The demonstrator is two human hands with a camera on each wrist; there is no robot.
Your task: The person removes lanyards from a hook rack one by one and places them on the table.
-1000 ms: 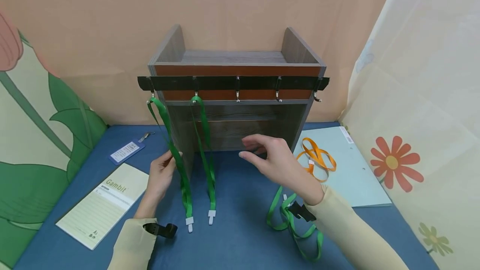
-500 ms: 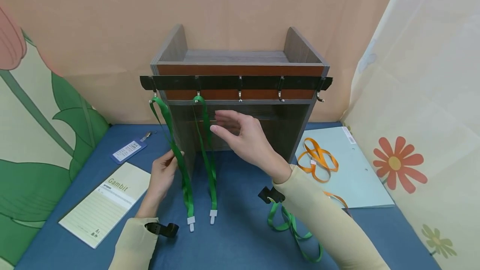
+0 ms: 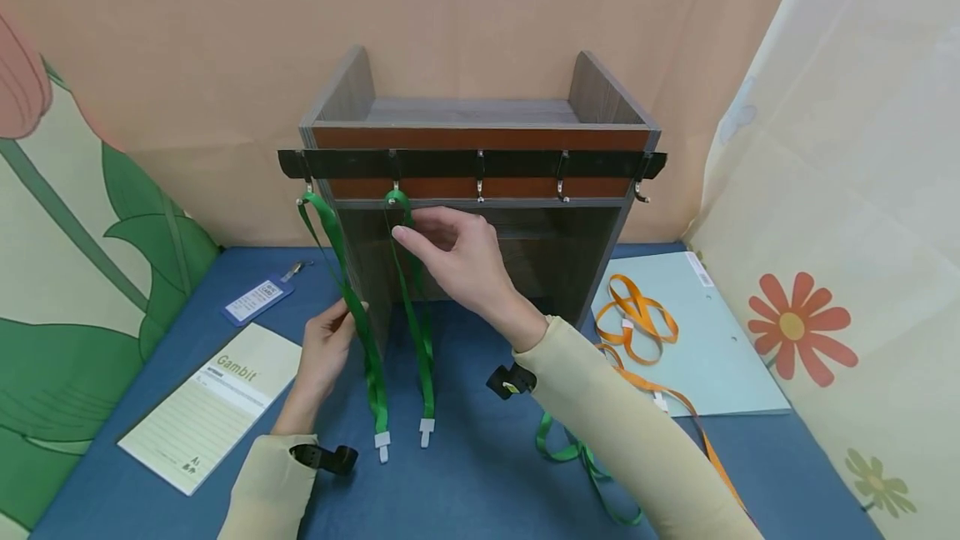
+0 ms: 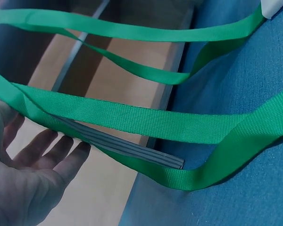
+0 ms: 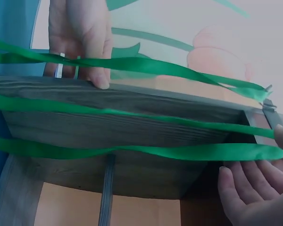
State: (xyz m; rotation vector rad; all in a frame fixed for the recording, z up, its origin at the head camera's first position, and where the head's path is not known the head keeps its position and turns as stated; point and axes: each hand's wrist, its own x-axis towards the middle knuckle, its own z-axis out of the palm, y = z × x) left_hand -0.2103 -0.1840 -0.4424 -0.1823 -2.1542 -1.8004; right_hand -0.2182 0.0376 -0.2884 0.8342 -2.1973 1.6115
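A grey wooden shelf unit (image 3: 480, 138) carries a black rail (image 3: 438, 165) with several hooks. Two green lanyards hang from it: one lanyard (image 3: 372, 365) on the leftmost hook, another lanyard (image 3: 427, 373) on the second. Beside the leftmost strap, my left hand (image 3: 322, 352) holds the shelf's side panel (image 5: 52, 87) by its front edge, thumb on one side and fingers on the other. Just below the second hook is my right hand (image 3: 465, 261), its thumb and fingers spread apart at the second lanyard's upper loop. The right wrist view puts the strap between them.
On the right, an orange lanyard (image 3: 637, 315) lies on a light blue folder (image 3: 720, 357). Another orange strap (image 3: 678, 398) and a loose green lanyard (image 3: 555, 444) are partly covered by the right arm. Left lie a notepad (image 3: 213, 407) and a blue badge (image 3: 257, 302).
My right hand has moved left and up, from before the shelf's opening to the second lanyard's top. The left hand has stayed put. A second orange strap has come into sight.
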